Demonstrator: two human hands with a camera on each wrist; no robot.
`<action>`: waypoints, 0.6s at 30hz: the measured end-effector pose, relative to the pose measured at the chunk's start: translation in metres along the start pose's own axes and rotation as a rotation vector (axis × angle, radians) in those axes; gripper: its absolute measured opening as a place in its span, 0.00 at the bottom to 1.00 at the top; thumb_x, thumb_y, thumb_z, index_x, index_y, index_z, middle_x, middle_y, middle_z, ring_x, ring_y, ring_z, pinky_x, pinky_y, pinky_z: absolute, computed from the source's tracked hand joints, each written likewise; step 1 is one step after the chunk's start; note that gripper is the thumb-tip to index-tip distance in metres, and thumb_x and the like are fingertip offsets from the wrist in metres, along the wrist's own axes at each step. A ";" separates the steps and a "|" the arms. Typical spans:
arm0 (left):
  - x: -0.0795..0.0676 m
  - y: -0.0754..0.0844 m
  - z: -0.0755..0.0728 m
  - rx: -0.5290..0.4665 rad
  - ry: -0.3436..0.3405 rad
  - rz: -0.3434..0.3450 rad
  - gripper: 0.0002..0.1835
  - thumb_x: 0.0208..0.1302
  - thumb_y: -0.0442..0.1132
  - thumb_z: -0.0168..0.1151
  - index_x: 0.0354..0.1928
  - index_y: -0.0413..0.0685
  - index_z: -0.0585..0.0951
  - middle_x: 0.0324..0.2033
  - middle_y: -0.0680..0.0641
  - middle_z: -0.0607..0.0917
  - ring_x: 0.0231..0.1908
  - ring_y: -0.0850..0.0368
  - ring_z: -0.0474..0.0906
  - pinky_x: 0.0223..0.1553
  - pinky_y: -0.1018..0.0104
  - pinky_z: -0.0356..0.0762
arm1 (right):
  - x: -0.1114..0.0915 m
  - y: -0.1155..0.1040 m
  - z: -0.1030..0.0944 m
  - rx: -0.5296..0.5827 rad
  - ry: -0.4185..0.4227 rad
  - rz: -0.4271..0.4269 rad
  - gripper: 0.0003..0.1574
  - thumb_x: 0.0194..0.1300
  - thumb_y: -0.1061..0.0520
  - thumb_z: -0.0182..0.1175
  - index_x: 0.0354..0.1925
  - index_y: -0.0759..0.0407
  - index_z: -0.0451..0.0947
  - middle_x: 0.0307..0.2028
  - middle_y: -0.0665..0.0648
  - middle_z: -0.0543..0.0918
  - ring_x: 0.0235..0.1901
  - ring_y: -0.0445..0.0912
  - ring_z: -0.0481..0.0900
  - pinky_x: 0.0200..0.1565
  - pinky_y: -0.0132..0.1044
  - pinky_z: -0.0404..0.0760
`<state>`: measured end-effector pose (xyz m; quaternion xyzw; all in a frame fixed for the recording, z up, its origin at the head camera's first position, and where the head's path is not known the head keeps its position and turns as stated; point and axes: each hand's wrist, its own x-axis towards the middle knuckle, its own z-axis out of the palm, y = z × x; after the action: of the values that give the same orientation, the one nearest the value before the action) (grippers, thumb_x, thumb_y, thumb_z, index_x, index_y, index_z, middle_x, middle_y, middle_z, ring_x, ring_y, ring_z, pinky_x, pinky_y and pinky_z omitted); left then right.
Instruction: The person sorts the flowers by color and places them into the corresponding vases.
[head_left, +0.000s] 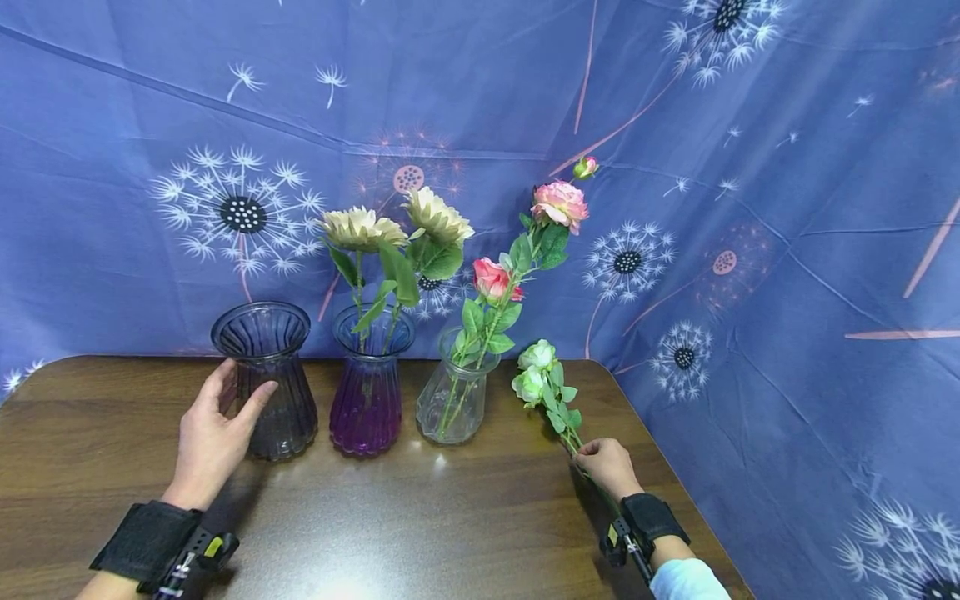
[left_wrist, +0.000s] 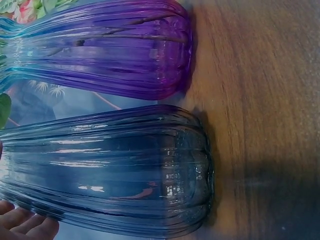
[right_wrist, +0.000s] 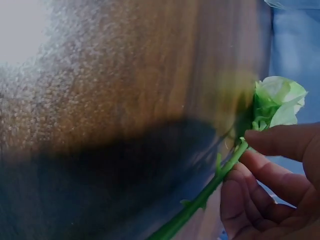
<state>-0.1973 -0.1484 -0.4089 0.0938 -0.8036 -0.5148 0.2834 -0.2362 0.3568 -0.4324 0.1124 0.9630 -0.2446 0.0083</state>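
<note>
My left hand holds a grey ribbed glass vase at the left, thumb across its front and fingers along its left side. In the left wrist view, fingertips lie against the glass vase, which holds no flowers. At the right, my right hand pinches the green stems of pale green-white artificial roses low over the table. The right wrist view shows thumb and fingers on a stem, with a pale bloom beyond them.
A purple-blue vase with cream flowers stands beside the grey one. Right of it, a clear vase holds pink and red roses. All stand near the back of the wooden table, before a blue dandelion-print cloth.
</note>
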 end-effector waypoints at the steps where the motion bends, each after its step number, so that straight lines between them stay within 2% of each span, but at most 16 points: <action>1: 0.000 0.000 0.000 -0.004 0.000 0.001 0.32 0.61 0.42 0.64 0.65 0.43 0.66 0.59 0.34 0.74 0.59 0.39 0.71 0.55 0.91 0.63 | 0.001 0.000 0.002 -0.007 0.005 -0.009 0.08 0.54 0.61 0.62 0.31 0.66 0.82 0.28 0.59 0.84 0.30 0.49 0.79 0.28 0.37 0.74; 8: 0.000 -0.001 -0.001 0.001 -0.004 -0.007 0.33 0.61 0.43 0.64 0.66 0.42 0.65 0.60 0.33 0.73 0.59 0.39 0.71 0.56 0.91 0.62 | 0.001 -0.002 0.006 -0.070 0.042 -0.019 0.05 0.54 0.64 0.62 0.28 0.66 0.82 0.25 0.58 0.83 0.27 0.48 0.77 0.26 0.36 0.73; 13: 0.000 0.000 -0.001 0.000 -0.011 -0.011 0.33 0.61 0.43 0.63 0.66 0.42 0.65 0.61 0.34 0.72 0.60 0.40 0.70 0.58 0.88 0.63 | 0.000 -0.006 0.001 -0.095 0.051 -0.035 0.06 0.55 0.63 0.60 0.29 0.66 0.82 0.25 0.57 0.83 0.26 0.48 0.76 0.24 0.35 0.70; 18: -0.001 -0.001 0.000 -0.004 0.002 0.001 0.33 0.61 0.42 0.63 0.66 0.42 0.65 0.60 0.33 0.72 0.59 0.39 0.70 0.57 0.90 0.62 | -0.003 -0.012 -0.010 -0.087 0.080 -0.080 0.07 0.56 0.62 0.59 0.30 0.65 0.82 0.28 0.59 0.84 0.29 0.49 0.79 0.28 0.40 0.75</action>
<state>-0.1968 -0.1484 -0.4102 0.0931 -0.8023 -0.5163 0.2847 -0.2356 0.3508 -0.4177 0.0829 0.9761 -0.1980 -0.0351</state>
